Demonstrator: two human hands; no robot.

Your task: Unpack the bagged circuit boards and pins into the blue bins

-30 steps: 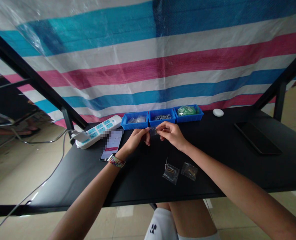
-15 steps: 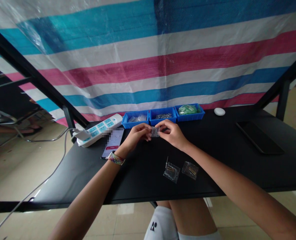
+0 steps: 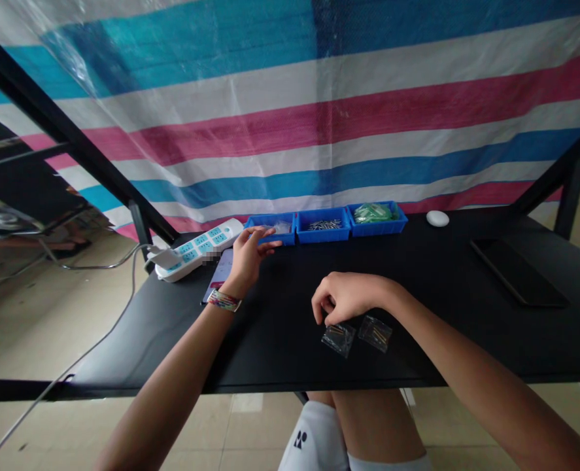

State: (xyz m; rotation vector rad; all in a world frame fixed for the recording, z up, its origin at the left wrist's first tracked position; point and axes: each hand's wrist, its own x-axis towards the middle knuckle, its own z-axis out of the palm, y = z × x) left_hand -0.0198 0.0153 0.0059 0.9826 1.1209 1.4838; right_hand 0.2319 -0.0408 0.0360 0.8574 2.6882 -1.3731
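My left hand [image 3: 250, 257] reaches over the front of the left blue bin [image 3: 289, 239], fingers stretched out and apart with nothing visible between them. Clear plastic bags [image 3: 282, 227] lie inside that bin. Lower on the black table, my right hand [image 3: 351, 296] is bent down with curled fingers, its thumb at the top edge of a clear packet [image 3: 339, 340] of brass-coloured pins. Whatever its fingertips pinch is hidden. Just to the right lies a second clear packet [image 3: 375, 333] with similar brass-coloured pins.
A middle blue bin [image 3: 324, 235] holds metal screws or pins; the right blue bin [image 3: 378, 229] holds green-and-white bags. A white power strip [image 3: 199, 249] and a lit phone [image 3: 217, 271] are at left. A white oval object [image 3: 437, 218] and a dark phone-like slab [image 3: 518, 271] lie at right.
My hands have parted. The small clear bag between them is out of sight. My left hand moved left to the bin; my right came down to the packets, covering where a thin metal piece lay.
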